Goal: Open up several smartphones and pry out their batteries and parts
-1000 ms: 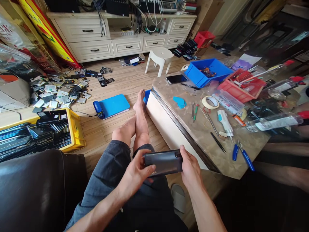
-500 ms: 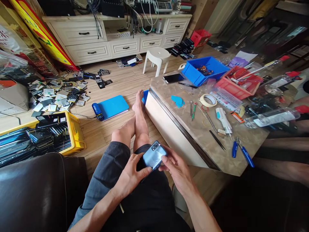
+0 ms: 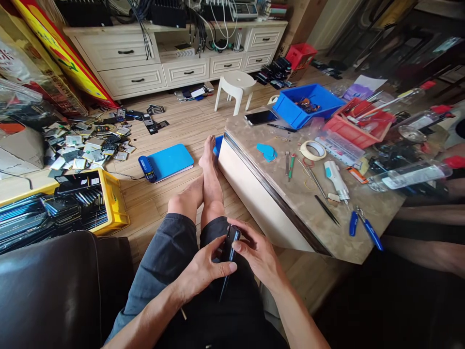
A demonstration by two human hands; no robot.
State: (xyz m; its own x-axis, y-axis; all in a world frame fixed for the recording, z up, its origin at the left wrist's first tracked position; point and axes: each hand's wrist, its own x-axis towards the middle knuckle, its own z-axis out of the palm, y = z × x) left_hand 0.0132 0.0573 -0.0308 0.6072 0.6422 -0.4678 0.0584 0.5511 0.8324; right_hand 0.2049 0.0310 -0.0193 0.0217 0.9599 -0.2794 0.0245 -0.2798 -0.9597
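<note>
Over my lap I hold a smartphone [image 3: 230,247] tilted on edge, so its dark, narrow side faces me. My left hand [image 3: 203,264] grips it from the left, with the thumb lying across its near edge. From the right, my right hand [image 3: 257,249] closes on its upper end, thumb and fingers on either side. Most of the phone's broad faces cannot be seen at this angle. To the right of my hands is the table [image 3: 250,140], bearing blue-handled pliers [image 3: 366,230], black tweezers [image 3: 327,211] and a white-and-teal tool [image 3: 336,180].
A yellow crate [image 3: 115,201] full of phones stands at the left. Loose batteries and parts [image 3: 87,145] are strewn behind it. A blue bin [image 3: 308,104] and a red bin [image 3: 359,123] sit on the table. A white stool [image 3: 237,82] stands farther back. Another person's arm [image 3: 428,247] shows at right.
The phone has turned from showing its shiny blue back and cameras to standing on edge. Both hands have shifted their grip around it slightly.
</note>
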